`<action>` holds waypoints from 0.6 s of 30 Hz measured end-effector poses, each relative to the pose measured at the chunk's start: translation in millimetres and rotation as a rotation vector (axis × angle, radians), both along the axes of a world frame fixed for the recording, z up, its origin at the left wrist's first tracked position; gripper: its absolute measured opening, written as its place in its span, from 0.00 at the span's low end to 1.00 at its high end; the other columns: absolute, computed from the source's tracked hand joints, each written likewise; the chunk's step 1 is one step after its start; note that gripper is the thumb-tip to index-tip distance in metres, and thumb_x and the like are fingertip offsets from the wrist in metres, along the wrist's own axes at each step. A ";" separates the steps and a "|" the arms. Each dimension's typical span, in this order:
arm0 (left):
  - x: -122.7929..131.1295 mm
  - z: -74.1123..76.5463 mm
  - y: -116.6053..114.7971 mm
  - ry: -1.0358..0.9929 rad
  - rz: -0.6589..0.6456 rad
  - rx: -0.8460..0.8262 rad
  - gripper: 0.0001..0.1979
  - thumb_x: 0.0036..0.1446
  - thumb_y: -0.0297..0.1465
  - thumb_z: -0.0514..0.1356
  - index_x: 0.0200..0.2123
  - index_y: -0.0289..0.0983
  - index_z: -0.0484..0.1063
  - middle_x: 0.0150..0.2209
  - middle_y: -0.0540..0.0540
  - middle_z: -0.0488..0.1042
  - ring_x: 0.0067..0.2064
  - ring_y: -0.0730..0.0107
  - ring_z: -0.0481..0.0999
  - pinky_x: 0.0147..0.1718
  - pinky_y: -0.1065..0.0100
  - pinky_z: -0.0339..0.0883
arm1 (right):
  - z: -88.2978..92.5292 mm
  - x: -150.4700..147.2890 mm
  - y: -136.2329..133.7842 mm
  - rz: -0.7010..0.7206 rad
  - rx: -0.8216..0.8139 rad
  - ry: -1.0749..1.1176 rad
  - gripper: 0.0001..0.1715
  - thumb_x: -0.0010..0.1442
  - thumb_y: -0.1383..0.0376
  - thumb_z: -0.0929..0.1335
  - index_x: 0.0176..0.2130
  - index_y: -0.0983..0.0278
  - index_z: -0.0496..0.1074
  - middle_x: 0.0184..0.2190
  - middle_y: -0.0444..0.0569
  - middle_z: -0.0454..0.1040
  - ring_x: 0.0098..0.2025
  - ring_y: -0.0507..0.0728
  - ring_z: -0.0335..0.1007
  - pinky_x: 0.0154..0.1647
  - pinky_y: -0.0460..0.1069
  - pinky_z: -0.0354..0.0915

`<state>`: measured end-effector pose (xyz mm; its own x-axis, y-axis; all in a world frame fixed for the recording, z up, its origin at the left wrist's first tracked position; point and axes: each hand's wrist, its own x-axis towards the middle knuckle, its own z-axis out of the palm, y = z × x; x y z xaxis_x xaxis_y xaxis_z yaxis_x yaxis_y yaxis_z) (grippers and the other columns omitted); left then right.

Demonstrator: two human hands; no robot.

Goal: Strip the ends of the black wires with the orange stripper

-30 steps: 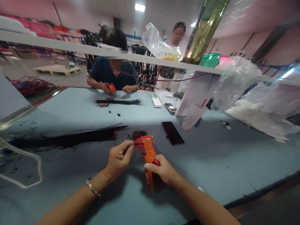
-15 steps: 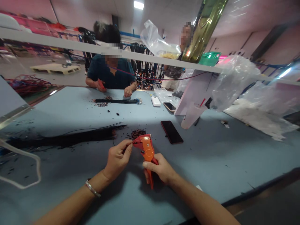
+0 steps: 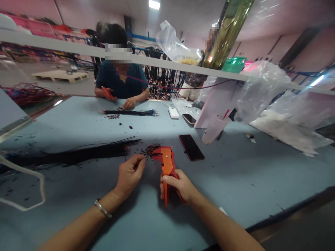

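My left hand (image 3: 131,173) is closed in a pinch on a thin dark wire, whose end points at the tool's jaws. Fingers of my right hand (image 3: 176,184) wrap round the handles of an orange and red wire stripper (image 3: 167,160). Its jaws are just right of my left fingertips, with a small gap between, and the handles are spread apart. Behind the jaws lies a pile of small cut bits (image 3: 154,150). A long bundle of black wires (image 3: 89,153) lies on the blue table (image 3: 251,191) at the left.
Across the table a person (image 3: 121,76) holds a red tool beside a second wire bundle (image 3: 128,112). A black phone (image 3: 192,147), a white box (image 3: 173,113), a cup (image 3: 214,130) and plastic bags (image 3: 267,87) stand or lie beyond my right hand. A white loop (image 3: 43,188) is at left.
The stripper has moved slightly right, its handles have spread, and its jaws have come away from my left fingertips. The person across has shifted a hand toward the small bits.
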<state>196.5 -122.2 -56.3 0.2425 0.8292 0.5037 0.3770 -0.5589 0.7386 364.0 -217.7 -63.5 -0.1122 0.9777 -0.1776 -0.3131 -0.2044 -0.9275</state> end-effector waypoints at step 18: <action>8.7 19.2 -19.8 -0.024 -0.040 -0.153 0.12 0.54 0.36 0.56 0.25 0.35 0.71 0.19 0.53 0.65 0.21 0.77 0.61 0.20 0.77 0.57 | 27.8 5.7 -6.6 -0.049 0.296 -0.613 0.06 0.56 0.63 0.65 0.32 0.64 0.66 0.25 0.44 0.68 0.26 0.51 0.62 0.29 0.46 0.60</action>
<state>205.1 -142.0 -37.1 0.2664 0.8866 0.3780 0.3379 -0.4532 0.8249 369.7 -224.4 -35.7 -0.0308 0.9962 0.0812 0.2847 0.0866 -0.9547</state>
